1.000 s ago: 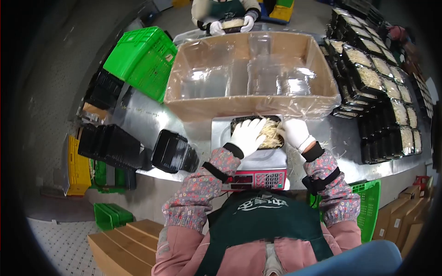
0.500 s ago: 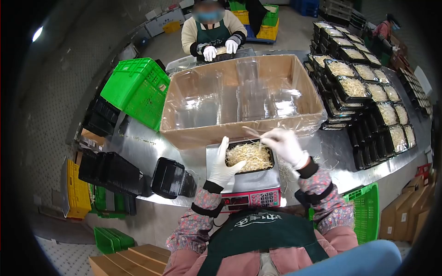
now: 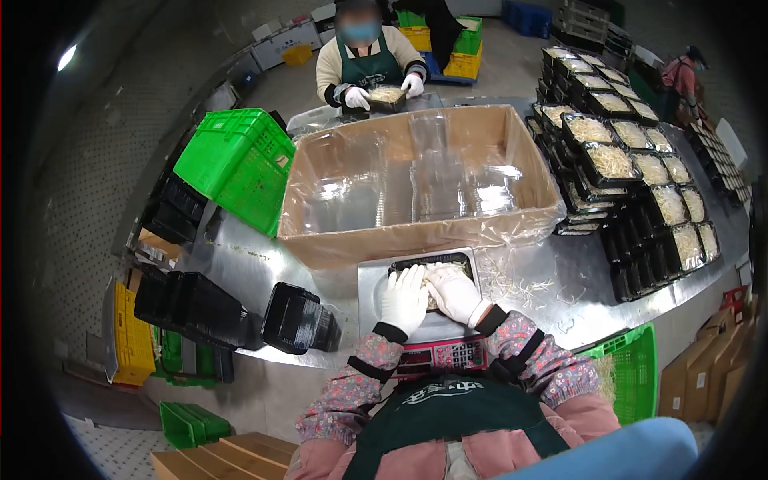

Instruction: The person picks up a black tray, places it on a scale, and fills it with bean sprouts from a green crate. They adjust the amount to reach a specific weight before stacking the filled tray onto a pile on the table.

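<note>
A black tray (image 3: 408, 262) of bean sprouts (image 3: 433, 305) sits on the metal plate of a scale (image 3: 372, 282) with a red keypad front. My left hand (image 3: 404, 299), in a white glove, lies flat over the left part of the tray, fingers stretched out. Beside it, my right hand (image 3: 454, 291), gloved too, rests over the right part with its fingers extended and the fingertips close to the left hand. Together they cover most of the sprouts.
A plastic-lined cardboard box (image 3: 424, 240) stands just beyond the scale. Stacked packed trays (image 3: 612, 162) rise at right; loose sprouts (image 3: 520, 280) lie nearby. At left are empty black trays (image 3: 292, 316) and a green crate (image 3: 240, 160). Across the table, a person (image 3: 372, 64) holds a filled tray.
My right hand has come down from above the tray's right edge onto the sprouts. My left hand has moved from the tray's side onto its top. The person opposite has lifted a tray.
</note>
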Demonstrator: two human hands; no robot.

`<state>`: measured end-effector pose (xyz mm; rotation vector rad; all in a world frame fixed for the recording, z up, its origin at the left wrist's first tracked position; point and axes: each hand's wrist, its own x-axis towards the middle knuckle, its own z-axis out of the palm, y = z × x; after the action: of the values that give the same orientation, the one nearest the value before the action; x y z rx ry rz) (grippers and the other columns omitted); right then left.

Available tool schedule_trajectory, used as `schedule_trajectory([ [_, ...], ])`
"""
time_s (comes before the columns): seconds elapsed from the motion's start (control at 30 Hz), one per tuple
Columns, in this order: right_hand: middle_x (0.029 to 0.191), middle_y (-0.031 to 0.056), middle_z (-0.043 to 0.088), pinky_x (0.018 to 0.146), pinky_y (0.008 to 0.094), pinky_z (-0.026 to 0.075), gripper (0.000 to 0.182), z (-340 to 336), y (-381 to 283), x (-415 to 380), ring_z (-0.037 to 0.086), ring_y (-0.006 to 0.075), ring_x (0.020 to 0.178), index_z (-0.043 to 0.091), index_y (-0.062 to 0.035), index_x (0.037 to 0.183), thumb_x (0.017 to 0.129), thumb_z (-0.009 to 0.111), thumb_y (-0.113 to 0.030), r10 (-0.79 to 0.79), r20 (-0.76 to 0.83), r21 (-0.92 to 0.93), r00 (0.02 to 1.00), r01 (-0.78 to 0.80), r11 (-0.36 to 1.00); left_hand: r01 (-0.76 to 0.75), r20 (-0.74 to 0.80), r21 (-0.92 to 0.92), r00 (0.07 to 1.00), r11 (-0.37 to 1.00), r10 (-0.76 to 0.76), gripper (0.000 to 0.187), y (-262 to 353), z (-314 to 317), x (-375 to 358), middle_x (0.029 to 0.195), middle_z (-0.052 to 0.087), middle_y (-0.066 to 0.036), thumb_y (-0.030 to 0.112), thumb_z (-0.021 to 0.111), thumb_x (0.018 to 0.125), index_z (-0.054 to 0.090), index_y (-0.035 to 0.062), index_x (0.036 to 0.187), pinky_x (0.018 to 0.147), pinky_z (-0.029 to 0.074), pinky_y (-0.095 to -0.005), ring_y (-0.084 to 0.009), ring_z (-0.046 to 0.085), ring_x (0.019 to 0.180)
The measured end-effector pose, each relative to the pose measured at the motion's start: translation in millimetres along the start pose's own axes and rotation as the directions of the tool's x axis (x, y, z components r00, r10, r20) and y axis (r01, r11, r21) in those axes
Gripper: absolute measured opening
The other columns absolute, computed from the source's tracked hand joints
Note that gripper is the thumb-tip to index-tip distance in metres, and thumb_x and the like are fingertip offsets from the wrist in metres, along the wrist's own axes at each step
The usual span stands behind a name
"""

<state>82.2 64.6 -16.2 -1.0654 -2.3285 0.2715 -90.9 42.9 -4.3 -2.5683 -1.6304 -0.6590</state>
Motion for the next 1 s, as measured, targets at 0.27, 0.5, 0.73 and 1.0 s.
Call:
schedule_trajectory([
  [0.27, 0.121, 0.0233, 0.06, 0.101, 0.0402, 0.043, 0.041, -51.7, 25.2, 11.9, 0.057, 0.0358, 0.114, 0.056, 0.003, 0.125, 0.096, 0.051, -0.026, 0.045, 0.06, 0.38, 0.997, -0.064, 0.923, 0.072, 0.031, -0.25, 0.997, 0.965, -0.067, 0.047, -6.0, -4.2, 6.8, 0.123, 0.059, -0.019, 0.022, 0.055, 0.09, 0.052, -0.001, 0.13, 0.102, 0.038, -0.0472, -0.0331, 0.055, 0.114],
  [0.5, 0.088, 0.0211, 0.066, 0.079, 0.0454, 0.05, 0.032, -100.6, -0.2, -12.9, 0.063, 0.0395, 0.086, 0.066, 0.0003, 0.091, 0.095, 0.051, -0.027, 0.007, 0.447, 0.326, 0.895, -0.17, 0.93, 0.072, -0.106, -0.485, 0.985, 0.872, -0.14, 0.036, -10.3, -5.0, 12.2, 0.117, 0.063, -0.018, 0.007, 0.056, 0.088, 0.058, 0.0027, 0.123, 0.094, 0.048, -0.0386, -0.0319, 0.061, 0.108],
  [0.73, 0.086, 0.0193, 0.066, 0.079, 0.0443, 0.05, 0.028, -77.8, 4.2, -21.1, 0.063, 0.0393, 0.084, 0.067, -0.0005, 0.09, 0.094, 0.053, -0.025, -0.03, 0.327, 0.307, 0.945, -0.076, 0.949, 0.093, -0.16, -0.483, 0.968, 0.871, -0.192, 0.025, -21.5, 5.1, 20.0, 0.108, 0.068, -0.014, 0.006, 0.06, 0.088, 0.066, 0.004, 0.111, 0.088, 0.051, -0.0357, -0.0293, 0.065, 0.1],
  [1.0, 0.1, 0.0195, 0.066, 0.086, 0.04, 0.049, 0.027, -85.0, 4.3, 9.5, 0.063, 0.0356, 0.097, 0.064, 0.0008, 0.11, 0.094, 0.055, -0.019, 0.174, -0.171, 0.433, 0.97, -0.085, 0.898, -0.087, -0.159, -0.278, 0.986, 0.957, 0.044, 0.057, -8.3, -15.3, 23.2, 0.126, 0.057, -0.022, 0.026, 0.068, 0.083, 0.051, -0.0019, 0.13, 0.101, 0.042, -0.0441, -0.0366, 0.053, 0.118],
])
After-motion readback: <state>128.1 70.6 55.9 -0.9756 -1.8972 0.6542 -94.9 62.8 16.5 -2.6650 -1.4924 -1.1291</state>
